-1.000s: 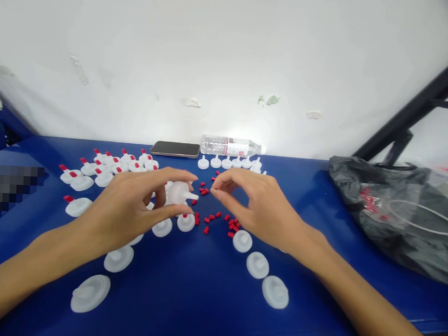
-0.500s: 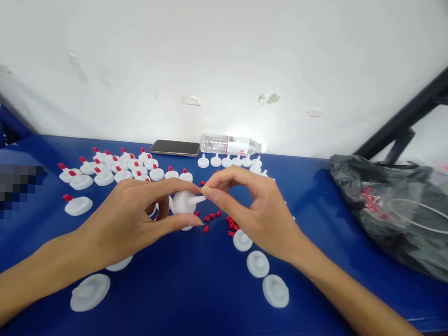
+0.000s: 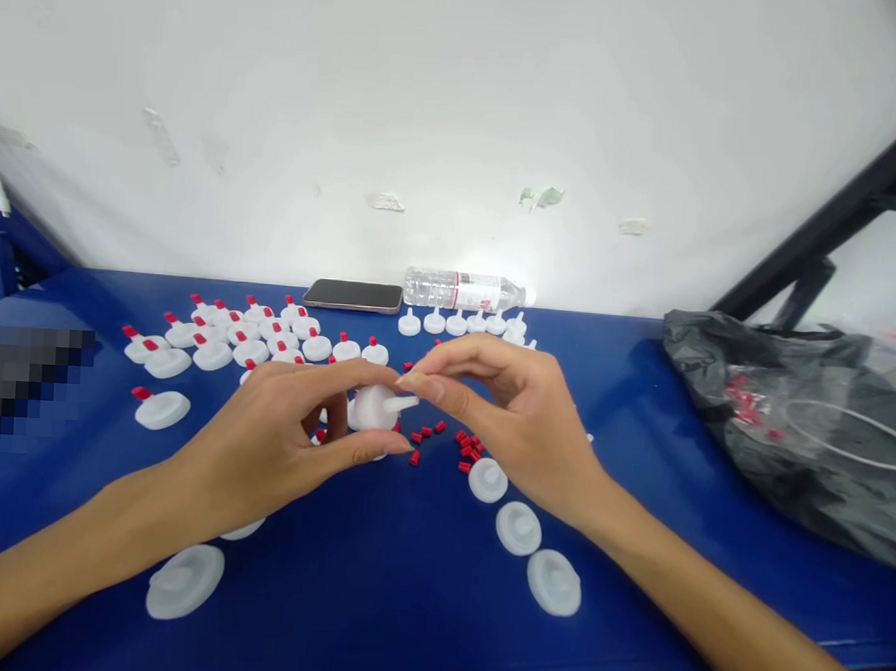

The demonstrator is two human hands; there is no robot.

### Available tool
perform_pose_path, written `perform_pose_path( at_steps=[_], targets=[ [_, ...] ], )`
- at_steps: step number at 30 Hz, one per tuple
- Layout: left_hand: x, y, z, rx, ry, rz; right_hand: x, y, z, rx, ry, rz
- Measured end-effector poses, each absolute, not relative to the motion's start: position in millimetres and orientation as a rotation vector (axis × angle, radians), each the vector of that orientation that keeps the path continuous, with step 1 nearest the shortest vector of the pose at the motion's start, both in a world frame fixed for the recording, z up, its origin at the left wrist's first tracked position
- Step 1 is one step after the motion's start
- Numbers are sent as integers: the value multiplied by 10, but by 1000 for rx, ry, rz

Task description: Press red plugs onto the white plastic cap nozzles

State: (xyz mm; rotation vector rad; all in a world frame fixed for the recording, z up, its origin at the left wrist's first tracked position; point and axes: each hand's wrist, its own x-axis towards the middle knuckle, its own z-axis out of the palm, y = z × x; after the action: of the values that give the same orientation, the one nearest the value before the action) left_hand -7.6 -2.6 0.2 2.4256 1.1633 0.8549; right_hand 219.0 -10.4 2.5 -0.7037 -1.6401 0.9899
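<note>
While the left hand pinches a white nozzle cap between thumb and forefinger, spread by the cap's width, spout toward the right hand, that hand has thumb and forefinger closed together at the spout tip, can't tell if anything is between them; cap is held above blue table, loose red tips nearby, red-tipped caps at left, phone and bottle by the wall

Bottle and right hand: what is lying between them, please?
In the head view, white spouted lids, their spouts up, stand between the bottle and the right hand.
</note>
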Motion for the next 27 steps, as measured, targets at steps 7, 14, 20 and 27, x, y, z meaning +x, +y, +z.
perform_pose_path(
  at_steps=[7, 14, 20, 27],
  targets=[
    [-78, -18, 9, 2435, 1146, 895, 2175, -120, 32, -736, -1731, 820],
    [-95, -14, -15, 2375, 1126, 898, 2165, -111, 8, -730, -1696, 893],
    [-85, -14, -2, 2507, 1058, 1005, 2172, -133, 15, -789, -1771, 730],
    [-121, -4, -51, 2830, 878, 1148, 2202, -103, -61, -762, -1952, 247]
  ],
)
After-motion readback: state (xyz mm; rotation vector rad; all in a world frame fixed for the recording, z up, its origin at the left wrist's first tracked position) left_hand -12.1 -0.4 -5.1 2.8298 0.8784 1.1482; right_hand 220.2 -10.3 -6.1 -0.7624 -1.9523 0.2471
